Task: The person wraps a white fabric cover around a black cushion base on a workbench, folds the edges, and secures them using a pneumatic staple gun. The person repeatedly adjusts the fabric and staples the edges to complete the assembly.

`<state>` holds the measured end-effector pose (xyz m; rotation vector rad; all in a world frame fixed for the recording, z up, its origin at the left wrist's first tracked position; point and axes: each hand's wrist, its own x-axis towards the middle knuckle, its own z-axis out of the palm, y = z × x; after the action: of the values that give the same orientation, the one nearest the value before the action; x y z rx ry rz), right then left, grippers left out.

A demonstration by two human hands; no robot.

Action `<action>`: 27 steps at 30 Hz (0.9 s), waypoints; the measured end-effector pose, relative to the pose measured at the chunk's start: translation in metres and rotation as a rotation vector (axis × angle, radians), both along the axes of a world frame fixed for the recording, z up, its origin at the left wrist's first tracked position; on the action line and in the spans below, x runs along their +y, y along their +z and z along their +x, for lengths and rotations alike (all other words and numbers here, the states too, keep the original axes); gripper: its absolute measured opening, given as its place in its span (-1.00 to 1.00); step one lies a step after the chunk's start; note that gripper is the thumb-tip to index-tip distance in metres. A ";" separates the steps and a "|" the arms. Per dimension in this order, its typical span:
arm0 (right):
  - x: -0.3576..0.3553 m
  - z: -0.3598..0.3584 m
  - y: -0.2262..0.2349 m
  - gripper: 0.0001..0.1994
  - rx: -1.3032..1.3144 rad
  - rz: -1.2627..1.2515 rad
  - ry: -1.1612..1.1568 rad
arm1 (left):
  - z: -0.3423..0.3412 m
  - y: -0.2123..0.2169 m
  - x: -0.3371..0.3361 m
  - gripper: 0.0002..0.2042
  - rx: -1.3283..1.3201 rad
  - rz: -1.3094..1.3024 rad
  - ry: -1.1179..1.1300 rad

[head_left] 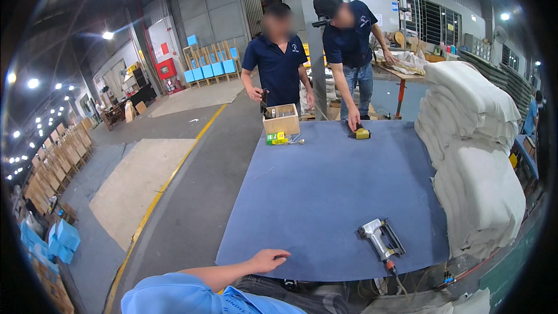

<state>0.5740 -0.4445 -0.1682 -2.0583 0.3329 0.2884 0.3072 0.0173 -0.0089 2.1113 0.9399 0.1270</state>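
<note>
My left hand rests at the near edge of the blue-covered table, its fingers loosely bent and apart, with nothing visible in them. My right hand is out of view. Nearer the right side of the tabletop lies a silver pneumatic staple gun, its hose running off the near edge. Across the table, one co-worker's hand reaches down to a yellow-and-black tool. Another co-worker's hand holds a dark object above a wooden box. Beside that box sits a small green-and-yellow carton.
A tall stack of folded white fabric borders the table's right side. To the left, a yellow floor line runs past brown sheets on the floor. Blue-padded chair frames stand farther back, and a metal post rises behind the co-workers.
</note>
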 end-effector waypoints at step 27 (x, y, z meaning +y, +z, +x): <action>-0.058 -0.051 -0.083 -0.28 -0.478 0.160 -0.471 | -0.053 0.023 -0.034 -0.70 -0.044 -0.465 0.393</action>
<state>0.5235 -0.5024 -0.2512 -1.7594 0.4647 -0.4427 0.2546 -0.0168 0.0138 1.4814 1.2168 0.1370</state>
